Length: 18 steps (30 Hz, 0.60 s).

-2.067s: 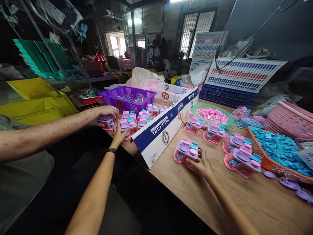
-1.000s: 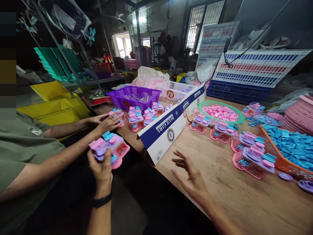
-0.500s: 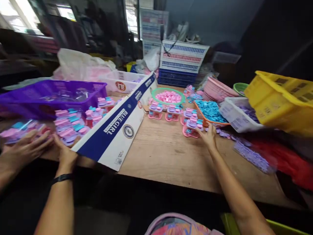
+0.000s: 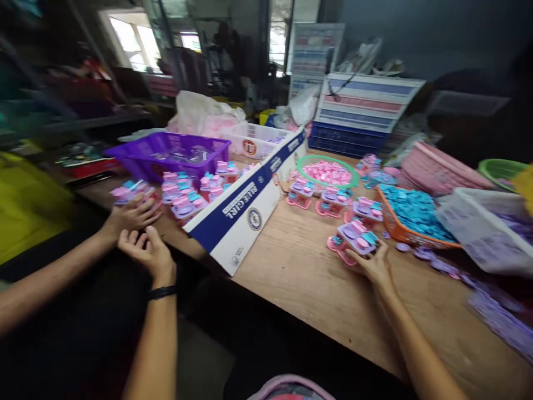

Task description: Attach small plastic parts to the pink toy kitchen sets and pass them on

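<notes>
My right hand (image 4: 372, 266) grips a small pink and purple plastic toy (image 4: 353, 239), with a turquoise piece on its top, tilted a little at the table's middle. Behind it stand several similar toys (image 4: 331, 200) in a row. My left hand (image 4: 150, 253), a black band on its wrist, is palm up with loosely curled fingers and nothing visible in it. It is at the table's front edge, left of the cardboard divider (image 4: 245, 214). Just beyond it, another person's hand (image 4: 135, 212) rests by more such toys (image 4: 183, 194).
A green-rimmed tray (image 4: 353, 179) of pink pieces stands at the back. On the right are an orange basket (image 4: 416, 240) with turquoise pieces and a white bin (image 4: 466, 244) with purple ones. Loose purple parts (image 4: 441, 265) lie nearby. A purple crate (image 4: 145, 153) is at the left.
The view has swung left. My right hand has brought the toy forward, away from the row. My left hand has drawn back from the left-side toys and turned palm up.
</notes>
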Each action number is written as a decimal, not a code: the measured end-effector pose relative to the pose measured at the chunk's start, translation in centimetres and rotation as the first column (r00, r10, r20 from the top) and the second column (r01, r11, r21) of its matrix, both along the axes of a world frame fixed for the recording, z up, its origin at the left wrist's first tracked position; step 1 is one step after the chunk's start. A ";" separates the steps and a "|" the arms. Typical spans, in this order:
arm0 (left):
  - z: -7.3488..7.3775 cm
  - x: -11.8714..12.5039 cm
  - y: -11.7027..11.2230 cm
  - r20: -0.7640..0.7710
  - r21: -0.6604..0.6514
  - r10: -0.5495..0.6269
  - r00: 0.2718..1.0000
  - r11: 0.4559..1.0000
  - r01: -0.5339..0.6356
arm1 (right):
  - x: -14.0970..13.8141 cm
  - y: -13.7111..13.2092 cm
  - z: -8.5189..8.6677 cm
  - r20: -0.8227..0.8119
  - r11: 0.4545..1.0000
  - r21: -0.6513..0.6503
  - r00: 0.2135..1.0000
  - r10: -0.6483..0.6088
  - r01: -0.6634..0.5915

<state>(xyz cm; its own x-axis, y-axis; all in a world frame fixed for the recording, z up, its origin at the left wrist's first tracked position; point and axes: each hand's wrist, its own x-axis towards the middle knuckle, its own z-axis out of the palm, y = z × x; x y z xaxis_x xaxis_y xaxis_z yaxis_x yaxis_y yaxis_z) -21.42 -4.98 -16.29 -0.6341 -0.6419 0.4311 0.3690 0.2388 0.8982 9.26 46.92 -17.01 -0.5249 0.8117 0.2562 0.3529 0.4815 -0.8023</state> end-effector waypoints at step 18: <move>7.3 21.1 2.5 0.117 -0.391 -0.673 0.730 0.645 0.657 | -4.5 -25.6 9.1 -0.276 0.191 -0.157 0.229 0.934 -0.969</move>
